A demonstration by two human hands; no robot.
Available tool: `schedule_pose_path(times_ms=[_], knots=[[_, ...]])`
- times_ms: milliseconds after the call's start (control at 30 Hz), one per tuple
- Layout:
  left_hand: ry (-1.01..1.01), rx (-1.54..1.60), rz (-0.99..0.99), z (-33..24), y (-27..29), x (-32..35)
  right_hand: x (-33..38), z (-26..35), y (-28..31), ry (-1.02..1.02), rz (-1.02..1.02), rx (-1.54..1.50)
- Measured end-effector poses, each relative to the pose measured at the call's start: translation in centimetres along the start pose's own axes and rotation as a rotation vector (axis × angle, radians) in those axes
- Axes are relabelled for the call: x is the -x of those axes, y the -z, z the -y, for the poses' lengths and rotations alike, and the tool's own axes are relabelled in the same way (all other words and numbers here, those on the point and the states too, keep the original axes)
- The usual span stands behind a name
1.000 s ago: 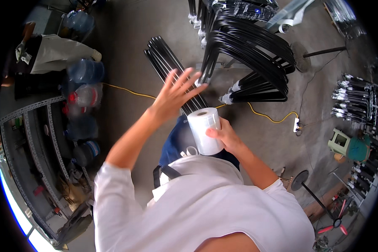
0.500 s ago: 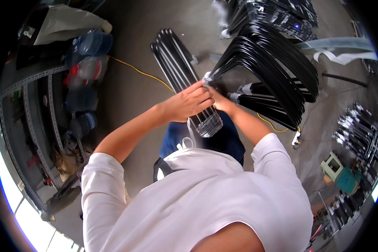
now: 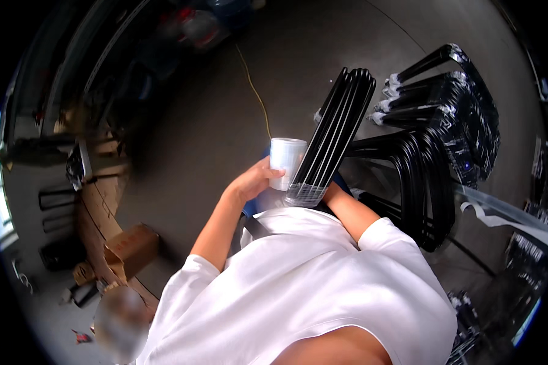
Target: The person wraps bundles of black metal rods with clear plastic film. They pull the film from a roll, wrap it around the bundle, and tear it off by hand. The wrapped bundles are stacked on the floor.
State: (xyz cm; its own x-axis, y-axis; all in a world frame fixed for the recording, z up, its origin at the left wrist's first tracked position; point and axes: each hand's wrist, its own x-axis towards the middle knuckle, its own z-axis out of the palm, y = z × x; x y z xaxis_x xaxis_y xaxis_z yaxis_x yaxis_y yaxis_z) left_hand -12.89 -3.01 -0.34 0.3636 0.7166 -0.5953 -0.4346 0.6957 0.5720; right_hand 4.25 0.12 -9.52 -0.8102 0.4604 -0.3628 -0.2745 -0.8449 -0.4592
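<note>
My left hand is closed around a whitish roll of film, thumb across its side. The roll stands nearly upright, just left of a bundle of bent black metal tubes. Clear film wraps the bundle's near end, close to my waist. Its rounded far end points away and slightly right. My right hand is at the right side of the wrapped end; the bundle hides its fingers, so its grip does not show.
More black bent tube frames stand close on the right, with film-wrapped ones beyond. A yellow cable crosses the floor ahead. A cardboard box sits at the lower left. A pale strip extends at the right.
My view has swung to the left. My left hand has left the top of the bundle and now holds the roll beside it. The bundle now leans to the right.
</note>
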Motion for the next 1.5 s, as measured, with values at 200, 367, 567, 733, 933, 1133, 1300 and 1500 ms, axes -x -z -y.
schedule_pose_path(times_ms=[200, 367, 567, 733, 933, 1133, 1300, 1500], knots=[[-0.065, -0.522, -0.53, -0.1, 0.8, 1.0, 2.0, 1.7, -1.1, -0.158, -0.436, -0.126], [-0.197, -0.707, -0.698, -3.3, -4.8, 4.5, 6.6, 3.9, -5.1, 0.567, -0.905, 0.772], [-0.425, -0.915, -0.701, -1.4, -9.7, 5.4, 5.4, 7.0, -12.4, 0.311, -0.505, 0.379], [-0.42, -0.901, -0.232, -8.0, -5.3, 3.0, 5.7, 8.9, -11.2, 0.219, -0.341, 0.129], [-1.096, -1.906, 0.452, -10.6, -5.5, -13.0, 6.4, 9.8, -11.5, 0.21, -0.371, 0.23], [-1.272, -1.656, 0.702, -11.5, -4.6, -15.2, 9.3, 9.6, -5.7, 0.194, -0.484, -0.125], [-1.281, -1.538, 0.751, -11.4, -4.4, -14.9, 3.9, 2.5, 6.3, 0.18, -0.664, -0.07], [-1.153, -1.481, 0.336, -10.0, -4.4, -14.1, -4.6, 2.3, 1.5, 0.109, -0.174, -0.111]])
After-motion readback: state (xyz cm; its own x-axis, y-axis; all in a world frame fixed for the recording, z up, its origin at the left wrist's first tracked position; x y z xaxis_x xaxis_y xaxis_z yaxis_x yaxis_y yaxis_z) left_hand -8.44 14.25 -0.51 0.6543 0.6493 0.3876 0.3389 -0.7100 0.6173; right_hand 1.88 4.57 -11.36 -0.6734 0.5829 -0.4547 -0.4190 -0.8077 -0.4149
